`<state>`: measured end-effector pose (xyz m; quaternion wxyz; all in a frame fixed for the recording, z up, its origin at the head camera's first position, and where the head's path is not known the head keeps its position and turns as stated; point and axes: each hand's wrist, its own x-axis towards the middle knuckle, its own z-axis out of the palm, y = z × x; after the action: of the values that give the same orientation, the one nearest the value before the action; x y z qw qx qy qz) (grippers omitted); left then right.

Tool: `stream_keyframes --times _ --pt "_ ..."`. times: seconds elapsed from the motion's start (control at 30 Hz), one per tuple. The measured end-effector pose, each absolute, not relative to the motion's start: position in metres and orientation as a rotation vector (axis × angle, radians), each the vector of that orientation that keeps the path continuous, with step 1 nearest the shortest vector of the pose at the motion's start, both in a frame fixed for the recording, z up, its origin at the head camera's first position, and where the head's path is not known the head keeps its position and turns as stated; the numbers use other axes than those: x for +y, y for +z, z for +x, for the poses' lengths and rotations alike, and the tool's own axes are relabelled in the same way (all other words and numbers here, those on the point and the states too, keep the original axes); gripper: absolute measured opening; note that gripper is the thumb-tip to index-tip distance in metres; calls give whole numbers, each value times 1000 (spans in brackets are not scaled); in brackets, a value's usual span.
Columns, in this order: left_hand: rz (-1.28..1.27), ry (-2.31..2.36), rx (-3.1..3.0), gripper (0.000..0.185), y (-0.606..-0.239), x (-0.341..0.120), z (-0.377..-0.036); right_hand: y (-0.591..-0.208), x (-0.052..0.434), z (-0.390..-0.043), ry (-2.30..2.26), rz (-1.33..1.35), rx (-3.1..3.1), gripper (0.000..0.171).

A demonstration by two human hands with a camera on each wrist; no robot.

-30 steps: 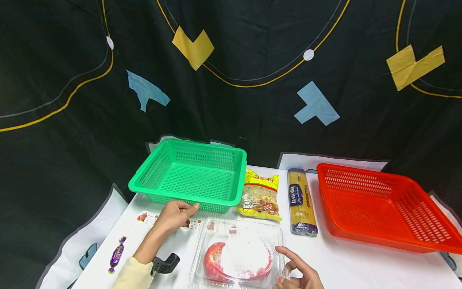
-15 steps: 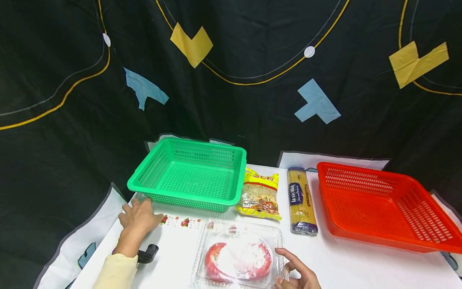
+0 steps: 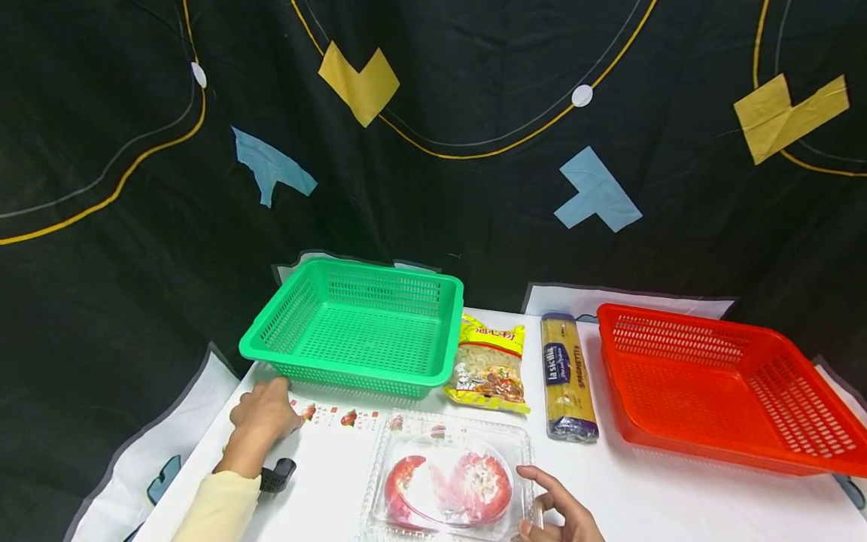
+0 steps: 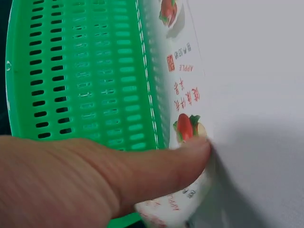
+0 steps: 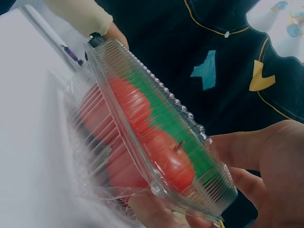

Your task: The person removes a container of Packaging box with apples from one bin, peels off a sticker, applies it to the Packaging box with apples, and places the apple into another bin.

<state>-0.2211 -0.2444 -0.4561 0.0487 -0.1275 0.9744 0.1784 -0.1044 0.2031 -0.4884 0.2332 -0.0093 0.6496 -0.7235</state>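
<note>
Red basket (image 3: pixel 718 391) far right and green basket (image 3: pixel 359 331) far left: both unfilled. Clear plastic clamshell (image 3: pixel 450 478) w/ apples near centre, on table, gripped at near-right corner by right hand (image 3: pixel 562 516). Left hand (image 3: pixel 260 414) flat, fingers relaxed, thumb pressing apple label strip (image 3: pixel 332 414) beside green basket. Sorting judged not yet begun.

Two baskets (image 3: pixel 359 331), two pasta packs (image 3: pixel 489 365)
</note>
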Motion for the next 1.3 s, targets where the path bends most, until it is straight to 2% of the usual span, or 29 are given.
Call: stream_keyframes --times 0.13,0.3,0.53,0.6,0.77,0.97,1.1,1.3 --pt "-323 703 3016 45 -456 -246 -219 -489 202 -105 -1982 -6 1732 50" --pt "-132 910 2996 39 -445 -244 -214 -485 200 -105 -1918 -50 1800 66" --pt "106 1160 2908 18 -425 -236 -202 -464 195 -103 -1634 -83 2318 66" --pt "161 1224 2889 19 -419 -233 -199 -455 195 -104 -1557 -50 2430 68" --pt "260 1447 2763 26 -401 -223 -191 -430 191 -108 -1401 -176 2765 67" --pt "441 1643 2629 26 -379 -200 -184 -392 173 -121 -1276 -290 2784 65" --pt "450 1701 2592 20 -367 -181 -180 -380 153 -135 -1382 -573 2819 55" --pt "464 1869 2439 27 -357 -152 -177 -373 116 -162 -1597 -1157 2853 34"
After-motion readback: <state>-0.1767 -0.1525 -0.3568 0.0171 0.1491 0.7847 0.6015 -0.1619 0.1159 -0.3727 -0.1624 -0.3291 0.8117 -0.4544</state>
